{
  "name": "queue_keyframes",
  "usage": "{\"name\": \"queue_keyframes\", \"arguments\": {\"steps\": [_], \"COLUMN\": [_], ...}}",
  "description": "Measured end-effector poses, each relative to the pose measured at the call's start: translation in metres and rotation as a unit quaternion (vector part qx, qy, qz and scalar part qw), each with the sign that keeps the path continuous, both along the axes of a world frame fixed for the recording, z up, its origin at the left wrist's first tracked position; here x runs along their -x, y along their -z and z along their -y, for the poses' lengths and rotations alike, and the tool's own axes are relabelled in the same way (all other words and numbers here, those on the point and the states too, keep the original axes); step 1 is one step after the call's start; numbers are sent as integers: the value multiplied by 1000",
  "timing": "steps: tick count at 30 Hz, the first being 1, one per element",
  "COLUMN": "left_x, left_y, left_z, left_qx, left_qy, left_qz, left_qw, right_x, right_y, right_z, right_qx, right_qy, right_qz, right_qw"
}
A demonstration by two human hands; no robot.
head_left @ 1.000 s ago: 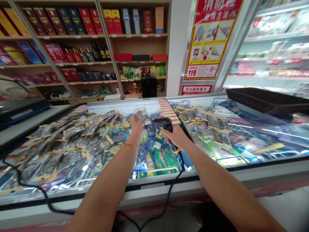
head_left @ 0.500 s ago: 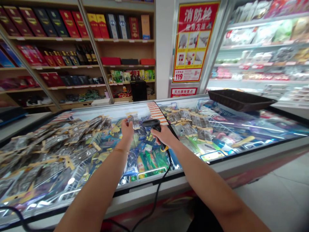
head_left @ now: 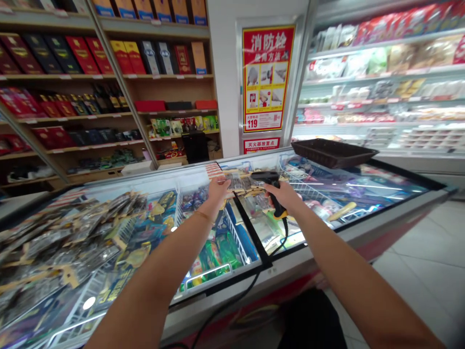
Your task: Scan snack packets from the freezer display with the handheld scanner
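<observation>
Packet point(head_left: 237, 182) in left hand point(head_left: 218, 186), scanner point(head_left: 268, 176) in right hand point(head_left: 287, 197)

Position: packet lay at the left fingertips, over the far part of the freezer point(head_left: 290, 264), near the black divider point(head_left: 248, 224). Other packets lay close by; whether it touched them or the glass could not be told.

Grip, left: thumb and fingers appeared to pinch the packet's near edge; exact contact too small to read. Grip, right: fingers wrapped round the scanner's handle; trigger finger not clear.

Handling (judgement): packet was best held by its edge, flat and uncreased, fingers off its face. Scanner head was best kept level and just apart from it, with a steady wrist and slack in the cord point(head_left: 286, 227).

Pose: both arms reached well forward. Left forearm slanted inward from lower left, back of hand uppermost. Right forearm slanted inward from lower right; the scanner's head pointed left, toward the packet. The hands were near each other but apart.
</observation>
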State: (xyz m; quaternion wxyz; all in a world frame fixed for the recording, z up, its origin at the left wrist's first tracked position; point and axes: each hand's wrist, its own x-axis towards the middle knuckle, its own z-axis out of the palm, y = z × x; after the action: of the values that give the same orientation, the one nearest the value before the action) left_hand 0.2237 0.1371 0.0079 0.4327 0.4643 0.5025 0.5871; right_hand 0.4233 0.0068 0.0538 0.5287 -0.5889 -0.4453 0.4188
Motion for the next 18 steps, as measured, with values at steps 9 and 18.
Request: {"name": "queue_keyframes", "arguments": {"steps": [9,18], "left_x": [-119,-89], "left_y": [-11,-19], "left_z": [-26,-26], "left_qx": [18,9], "left_qy": [71,75], "left_qz": [-11,-63], "left_qw": [997,995], "right_x": [-65,-43], "right_y": [-8,-3], "right_z": [11,6], "right_qx": [0,13], "right_qy": [87,70], "right_qz": [-11,-16], "right_qw": [996,997]}}
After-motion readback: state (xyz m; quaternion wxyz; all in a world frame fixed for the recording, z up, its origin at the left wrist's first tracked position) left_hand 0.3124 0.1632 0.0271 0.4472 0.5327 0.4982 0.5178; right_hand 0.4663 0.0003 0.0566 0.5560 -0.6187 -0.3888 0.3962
